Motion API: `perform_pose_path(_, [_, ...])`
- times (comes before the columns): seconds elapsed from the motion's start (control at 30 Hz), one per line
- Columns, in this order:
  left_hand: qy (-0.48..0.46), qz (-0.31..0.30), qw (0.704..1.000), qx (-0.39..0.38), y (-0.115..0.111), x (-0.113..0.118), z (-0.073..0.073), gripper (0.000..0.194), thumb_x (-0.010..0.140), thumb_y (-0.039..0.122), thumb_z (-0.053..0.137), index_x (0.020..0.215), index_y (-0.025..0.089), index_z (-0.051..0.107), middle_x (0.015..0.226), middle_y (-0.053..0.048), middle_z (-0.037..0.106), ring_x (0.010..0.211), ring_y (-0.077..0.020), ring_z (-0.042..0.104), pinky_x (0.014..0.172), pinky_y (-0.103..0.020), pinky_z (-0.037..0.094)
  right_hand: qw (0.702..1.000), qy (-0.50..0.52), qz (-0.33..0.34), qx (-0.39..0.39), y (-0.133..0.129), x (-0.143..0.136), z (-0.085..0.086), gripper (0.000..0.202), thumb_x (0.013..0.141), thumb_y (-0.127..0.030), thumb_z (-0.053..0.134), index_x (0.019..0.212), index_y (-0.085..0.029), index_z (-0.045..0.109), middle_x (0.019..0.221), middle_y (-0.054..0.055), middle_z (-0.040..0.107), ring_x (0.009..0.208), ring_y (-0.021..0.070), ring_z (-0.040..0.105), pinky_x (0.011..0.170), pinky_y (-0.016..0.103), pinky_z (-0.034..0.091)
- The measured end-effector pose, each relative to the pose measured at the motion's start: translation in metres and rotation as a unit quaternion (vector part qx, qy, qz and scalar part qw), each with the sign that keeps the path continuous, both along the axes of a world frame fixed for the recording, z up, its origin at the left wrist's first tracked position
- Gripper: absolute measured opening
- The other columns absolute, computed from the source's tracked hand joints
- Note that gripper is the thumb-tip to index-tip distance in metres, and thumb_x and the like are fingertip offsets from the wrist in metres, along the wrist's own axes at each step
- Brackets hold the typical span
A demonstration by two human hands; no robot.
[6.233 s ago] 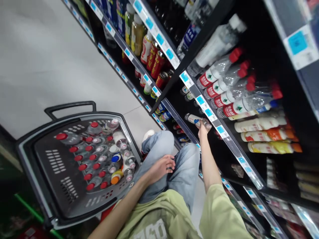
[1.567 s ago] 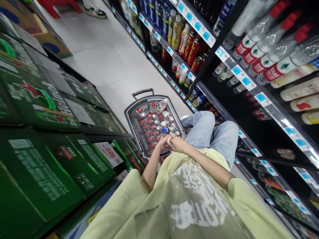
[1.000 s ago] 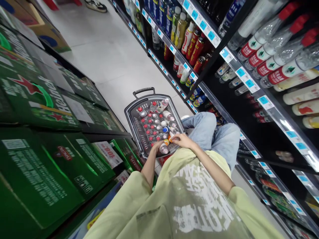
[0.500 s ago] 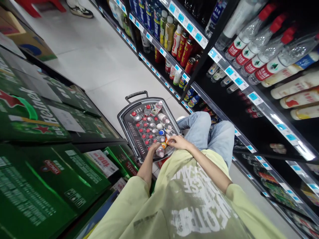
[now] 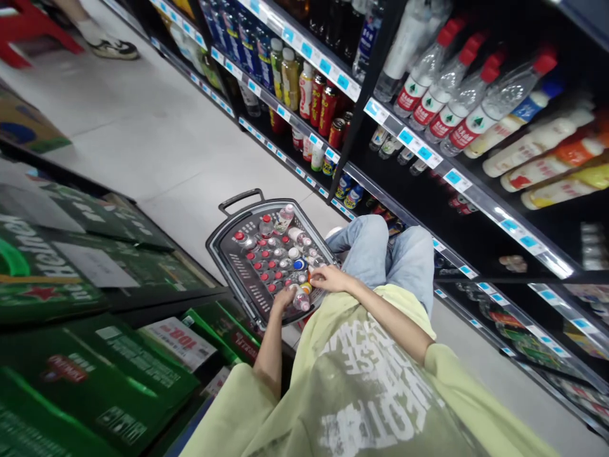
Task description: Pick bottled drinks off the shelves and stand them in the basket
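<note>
A grey plastic shopping basket (image 5: 223, 260) stands on the floor before my knees, packed with upright bottles, many with red caps. My left hand (image 5: 284, 298) is inside its near end, fingers closed on a clear bottle (image 5: 301, 301) that leans toward me. My right hand (image 5: 329, 278) reaches over the right rim, with fingers bent round an orange-capped bottle (image 5: 309, 275); the fingertips are partly hidden. Between the hands is a yellow cap (image 5: 306, 288). A blue-capped bottle (image 5: 299, 264) and a white-capped one (image 5: 294, 252) stand just beyond.
Drink shelves (image 5: 413, 143) run along the right, with red-capped water bottles (image 5: 480, 124) on one level. Green beer cartons (image 5: 118, 374) are stacked close on the left. The basket's handle (image 5: 241, 199) points away from me. Farther off are a person's shoe (image 5: 114, 49) and a red stool (image 5: 35, 28).
The view has shifted, so the basket and shelves appear farther left and the basket slightly lower. My left hand has moved slightly against the clear bottle; both hands stay at the basket's near end.
</note>
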State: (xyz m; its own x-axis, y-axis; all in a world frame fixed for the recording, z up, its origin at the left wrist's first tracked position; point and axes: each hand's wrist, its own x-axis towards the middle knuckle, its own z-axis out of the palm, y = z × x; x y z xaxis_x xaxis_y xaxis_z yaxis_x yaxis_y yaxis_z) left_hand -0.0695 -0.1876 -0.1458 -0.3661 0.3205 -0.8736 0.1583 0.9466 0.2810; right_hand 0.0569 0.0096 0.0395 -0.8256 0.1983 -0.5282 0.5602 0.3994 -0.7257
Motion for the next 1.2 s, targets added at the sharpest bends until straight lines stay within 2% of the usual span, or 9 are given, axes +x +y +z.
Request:
perform_pose_path(0.27, [0.063,-0.086,0.993,0.045,0.028,-0.022,0.028,0.047,0.099,0.036,0.054,0.135,0.008,0.068,0.134,-0.023,0.072,0.13,-0.0353,0.067,0.106,-0.039,0.052,0.999,0.024,-0.027,0.036,0.012,-0.001,0.017,0.021,0.09,-0.023,0.072,0.11,-0.019,0.08,0.095,0.005,0.083,0.09,0.0201,0.077,0.078,0.024,0.053])
perform_pose_path(0.37, [0.105,-0.112,0.984,0.09,0.059,-0.023,0.051,0.048,0.1,0.035,0.051,0.141,0.011,0.063,0.142,-0.021,0.068,0.137,-0.0339,0.061,0.112,-0.042,0.048,0.994,0.047,-0.069,0.073,0.035,0.01,0.021,0.024,0.092,-0.019,0.067,0.114,-0.019,0.078,0.097,0.006,0.082,0.091,0.0205,0.076,0.084,0.027,0.053])
perform_pose_path(0.47, [0.143,-0.151,0.958,0.197,0.11,-0.02,0.09,0.047,0.104,0.035,0.044,0.144,0.016,0.06,0.146,-0.015,0.065,0.139,-0.0298,0.057,0.119,-0.04,0.043,0.982,0.056,-0.144,0.105,0.072,0.033,0.017,0.027,0.094,-0.015,0.058,0.113,-0.018,0.078,0.094,0.007,0.081,0.088,0.021,0.075,0.088,0.03,0.054])
perform_pose_path(0.57, [0.144,-0.203,0.92,0.303,0.174,0.004,0.134,0.05,0.106,0.036,0.039,0.147,0.015,0.058,0.145,-0.015,0.064,0.138,-0.0313,0.055,0.121,-0.044,0.04,0.965,0.058,-0.227,0.121,0.112,0.065,0.007,0.029,0.094,-0.014,0.054,0.112,-0.017,0.077,0.093,0.006,0.081,0.09,0.0208,0.074,0.095,0.033,0.055])
perform_pose_path(0.7, [0.116,-0.285,0.87,0.386,0.239,0.078,0.169,0.052,0.106,0.038,0.041,0.151,0.014,0.055,0.15,-0.017,0.059,0.141,-0.0341,0.051,0.123,-0.049,0.037,0.936,0.053,-0.314,0.15,0.157,0.113,-0.003,0.037,0.085,-0.005,0.054,0.112,-0.017,0.076,0.125,0.011,0.077,0.124,0.0241,0.067,0.117,0.04,0.045])
perform_pose_path(0.8, [0.149,-0.345,0.853,0.362,0.255,0.136,0.172,0.054,0.101,0.037,0.051,0.149,0.013,0.06,0.17,-0.021,0.034,0.156,-0.05,0.025,0.124,-0.07,0.023,0.929,0.034,-0.34,0.146,0.18,0.144,-0.003,0.032,0.084,-0.006,0.056,0.109,-0.015,0.076,0.125,0.015,0.076,0.12,0.0262,0.069,0.113,0.044,0.05])
perform_pose_path(0.9, [0.199,-0.368,0.85,0.319,0.259,0.162,0.165,0.058,0.099,0.032,0.051,0.154,0.017,0.057,0.18,-0.015,0.005,0.158,-0.0577,-0.006,0.118,-0.085,0.011,0.937,0.024,-0.331,0.112,0.196,0.16,-0.003,0.027,0.09,-0.014,0.058,0.11,-0.015,0.075,0.112,0.012,0.08,0.102,0.0218,0.075,0.098,0.037,0.058])
perform_pose_path(1.0, [0.206,-0.384,0.849,0.298,0.269,0.155,0.16,0.063,0.097,0.031,0.053,0.16,0.02,0.051,0.18,-0.012,-0.004,0.157,-0.0595,-0.01,0.115,-0.087,0.015,0.943,0.008,-0.319,0.089,0.211,0.162,-0.008,0.023,0.092,-0.019,0.061,0.11,-0.015,0.075,0.104,0.009,0.081,0.094,0.0186,0.076,0.089,0.031,0.06])
perform_pose_path(1.2, [0.239,-0.394,0.85,0.254,0.3,0.125,0.16,0.08,0.092,0.039,0.065,0.166,0.028,0.038,0.18,-0.012,-0.009,0.154,-0.0644,0.002,0.107,-0.087,0.028,0.945,-0.033,-0.313,0.093,0.224,0.145,-0.027,0.02,0.089,-0.016,0.064,0.106,-0.015,0.076,0.092,0.007,0.081,0.085,0.0176,0.076,0.085,0.03,0.059])
